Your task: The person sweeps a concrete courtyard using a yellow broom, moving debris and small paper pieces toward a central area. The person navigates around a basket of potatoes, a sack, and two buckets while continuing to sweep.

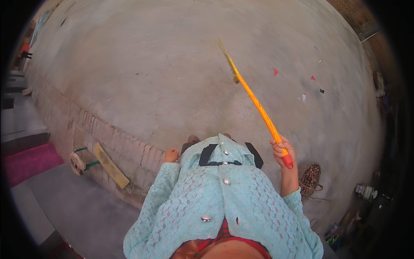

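My right hand grips the red end of a long broom handle wrapped in yellow and orange. The handle slants up and to the left, ending in thin straw bristles held over the grey concrete floor. My left hand hangs at my side with fingers curled and nothing in it, near a low brick edge. My pale blue lace jacket fills the lower middle of the view.
A low brick edge runs diagonally on the left, with a wooden plank and a small round stool leaning against it. A basket of brown bits sits by my right arm. Small red and white scraps lie scattered on the floor.
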`<control>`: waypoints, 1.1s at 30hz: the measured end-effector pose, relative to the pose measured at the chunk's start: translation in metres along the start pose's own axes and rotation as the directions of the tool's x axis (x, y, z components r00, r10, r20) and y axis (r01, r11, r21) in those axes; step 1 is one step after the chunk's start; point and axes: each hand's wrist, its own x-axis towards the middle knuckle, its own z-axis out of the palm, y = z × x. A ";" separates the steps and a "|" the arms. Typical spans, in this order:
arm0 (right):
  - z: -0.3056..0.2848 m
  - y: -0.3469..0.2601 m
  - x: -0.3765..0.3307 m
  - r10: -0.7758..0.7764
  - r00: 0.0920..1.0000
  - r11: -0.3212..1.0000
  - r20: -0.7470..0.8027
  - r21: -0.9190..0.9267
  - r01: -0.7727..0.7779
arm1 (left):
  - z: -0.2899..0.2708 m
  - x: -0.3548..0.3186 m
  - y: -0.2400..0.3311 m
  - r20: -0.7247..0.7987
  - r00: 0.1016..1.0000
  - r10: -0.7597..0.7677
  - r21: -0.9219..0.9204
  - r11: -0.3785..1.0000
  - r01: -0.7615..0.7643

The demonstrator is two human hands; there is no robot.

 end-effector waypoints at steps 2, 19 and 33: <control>-0.008 -0.007 -0.012 -0.112 0.991 0.989 -0.078 -0.101 0.104 | -0.009 0.005 -0.014 -0.024 0.998 -0.054 0.026 0.998 0.055; -0.097 0.075 0.184 0.290 0.901 0.952 -0.321 0.195 -0.237 | -0.033 -0.025 -0.028 -0.075 0.996 -0.040 -0.195 0.981 0.025; 0.083 0.148 0.168 0.326 0.938 0.849 0.117 -0.473 -0.236 | 0.011 -0.127 0.204 0.539 0.788 0.298 -0.550 0.833 0.061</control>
